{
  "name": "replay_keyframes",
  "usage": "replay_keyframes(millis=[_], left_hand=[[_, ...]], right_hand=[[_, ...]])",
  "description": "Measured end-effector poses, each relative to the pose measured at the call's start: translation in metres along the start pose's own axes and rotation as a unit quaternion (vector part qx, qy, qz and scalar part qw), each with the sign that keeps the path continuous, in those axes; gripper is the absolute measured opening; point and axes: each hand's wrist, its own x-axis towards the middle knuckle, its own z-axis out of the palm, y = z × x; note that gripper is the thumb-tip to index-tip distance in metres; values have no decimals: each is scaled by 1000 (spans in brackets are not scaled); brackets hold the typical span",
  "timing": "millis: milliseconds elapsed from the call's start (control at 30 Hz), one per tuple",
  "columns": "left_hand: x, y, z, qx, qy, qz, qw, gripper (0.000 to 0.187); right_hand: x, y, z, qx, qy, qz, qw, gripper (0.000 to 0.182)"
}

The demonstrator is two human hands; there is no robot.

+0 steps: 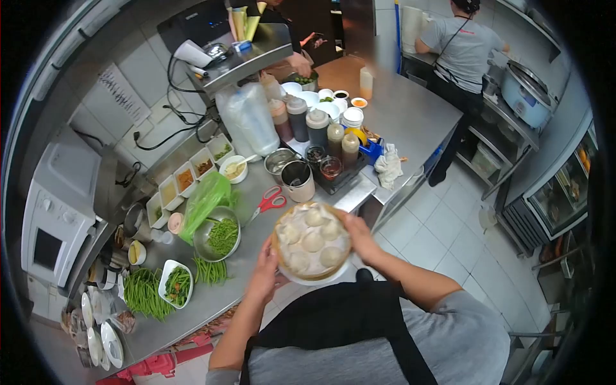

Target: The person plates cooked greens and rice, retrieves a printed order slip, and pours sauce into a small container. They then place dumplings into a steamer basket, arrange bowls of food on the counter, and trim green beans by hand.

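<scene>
Between my two hands is a round bamboo steamer basket (277, 247) holding several pale, round dumplings (313, 242) on a white liner. Under it shows the rim of a white plate (327, 278). My left hand (264, 269) grips the basket's left side, and my right hand (360, 236) wraps round its right edge. The basket is held in front of my black apron, by the edge of the steel counter. Close by on the counter lie red-handled scissors (271, 201) and a pot with dark contents (299, 183).
Green beans (147, 292), a metal bowl of chopped greens (236, 249) and a white dish (181, 300) line the left counter. Sauce bottles (317, 125) stand on a tray ahead. One person (462, 48) works near a blue rice cooker (526, 96); another person's hand (299, 64) is at the back.
</scene>
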Motion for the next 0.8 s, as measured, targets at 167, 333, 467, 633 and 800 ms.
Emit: replay_keyframes(millis=[167, 333, 467, 633, 800], left_hand=[[58, 18, 93, 83, -130, -35, 987, 57], [160, 56, 225, 68, -252, -17, 965, 61], [283, 58, 333, 107, -211, -29, 971, 60], [418, 36, 422, 103, -143, -90, 980, 59], [527, -5, 455, 67, -142, -112, 981, 62]], right_hand=[[-20, -31, -118, 93, 141, 91, 981, 53], [5, -61, -245, 106, 235, 68, 964, 56], [71, -39, -344, 79, 281, -14, 956, 52], [169, 71, -456, 73, 298, -42, 951, 51], [230, 125, -502, 38, 300, 5, 953, 47]])
